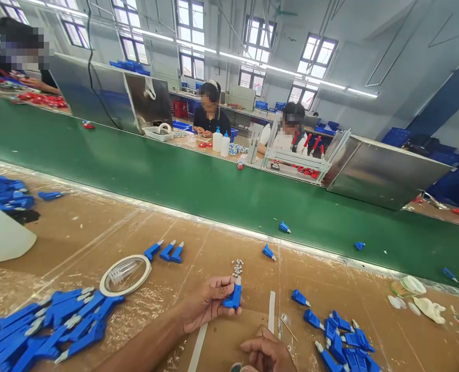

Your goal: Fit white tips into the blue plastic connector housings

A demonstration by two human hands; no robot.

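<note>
My left hand holds a blue plastic part with a pale grey tip between thumb and fingers, tip pointing away from me. Just beyond that tip lies a small heap of tiny grey pieces on the brown tabletop. At the bottom edge, my right hand has its fingers curled over the table near a dark round object; whether anything is between the fingers is hidden. A thin wooden stick lies to its right.
Piles of blue parts lie left and right. A tape roll sits at left. Beyond the table runs a green conveyor with a few blue parts. Several people work across it, near white bottles and metal panels.
</note>
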